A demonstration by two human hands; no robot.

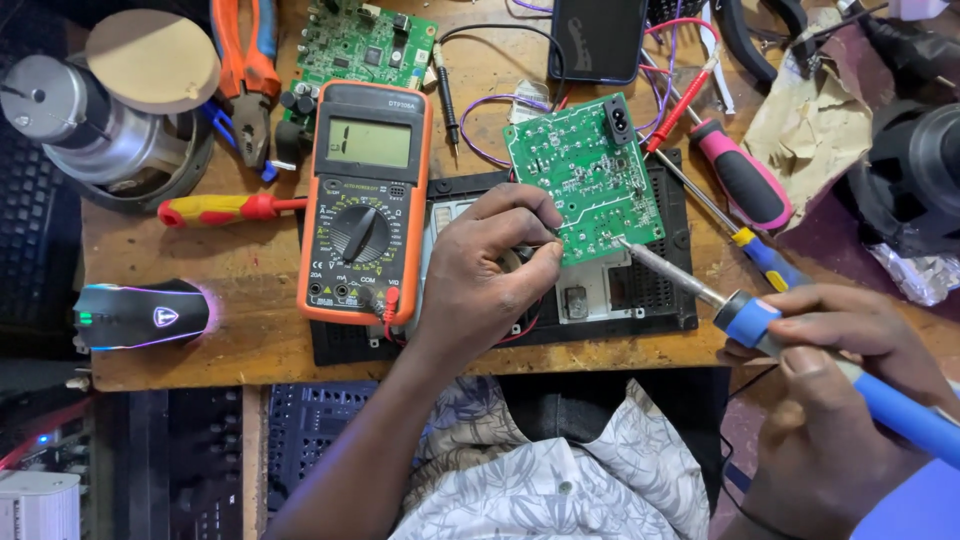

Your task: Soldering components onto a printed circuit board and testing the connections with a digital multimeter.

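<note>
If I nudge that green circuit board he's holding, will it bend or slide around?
The green circuit board looks thin and rigid, so it probably stays stiff. It seems light, steadied only by the left hand at one corner, so a nudge would likely pivot it. Its soldered parts look fragile.

Left hand (490,265) pinches the green circuit board (590,180) while right hand (840,375) touches the soldering iron (790,345) tip to it

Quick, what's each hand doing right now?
Left hand: closed, pinching the edge of the green board.
Right hand: closed, holding the soldering iron, tip at the board.
</note>
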